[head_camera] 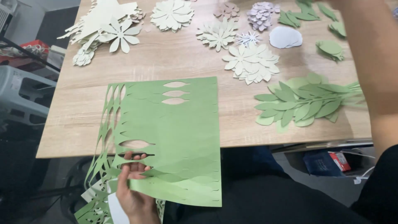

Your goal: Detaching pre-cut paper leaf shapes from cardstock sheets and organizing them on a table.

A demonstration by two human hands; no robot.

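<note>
Cut sheet [178, 137] on table [70, 124] front edge, leaf pile [302, 103] right

Light wooden table [166, 62] bearing cut-paper pieces — cream paper flowers [251, 63] at centre, a cream daisy-shaped flower [120, 35] upper left, a lilac paper blossom [261, 14] and a pale grey paper oval [285, 37] at the far edge — with a cluster of green paper leaves [302, 105] near the right side

A light wood-grain worktop [174, 62] fills the view. Left of it stand a grey plastic crate [20, 97] and dark floor.
</note>
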